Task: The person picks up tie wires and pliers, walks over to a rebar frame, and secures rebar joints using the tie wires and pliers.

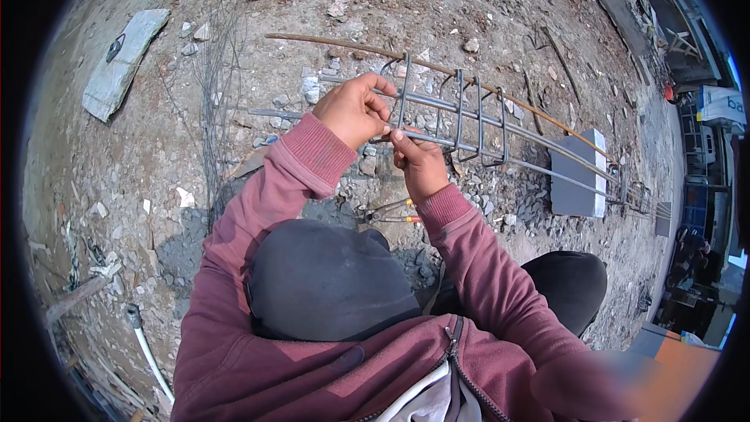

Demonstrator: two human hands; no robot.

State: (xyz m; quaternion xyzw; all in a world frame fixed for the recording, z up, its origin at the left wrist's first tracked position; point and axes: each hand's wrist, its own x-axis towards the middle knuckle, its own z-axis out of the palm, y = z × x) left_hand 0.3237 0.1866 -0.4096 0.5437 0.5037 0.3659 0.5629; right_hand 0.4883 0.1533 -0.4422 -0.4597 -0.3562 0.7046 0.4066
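Note:
My left hand (354, 110) is bent over the end of a rebar cage, its thumb and fingertips close to the lower corner of the nearest stirrup (404, 85). Whether something thin is pinched there is too small to tell. Beside it, my right hand (422, 164) grips the lower steel bar (436, 139), thumb on top and fingers behind. Several square stirrups, such as one dark stirrup (481, 111), sit bunched along the bars. A rusty bar (340, 42) runs along the far side. Nippers with yellow and red handles (389, 213) lie below my hands, partly behind my right sleeve.
A grey block (571, 179) props the bars at the right. Loose thin wire (214, 82) lies to the left. Beyond it is a pale board (124, 67) with a small dark object on it. A white pipe (151, 357) lies at lower left. Rubble covers the ground.

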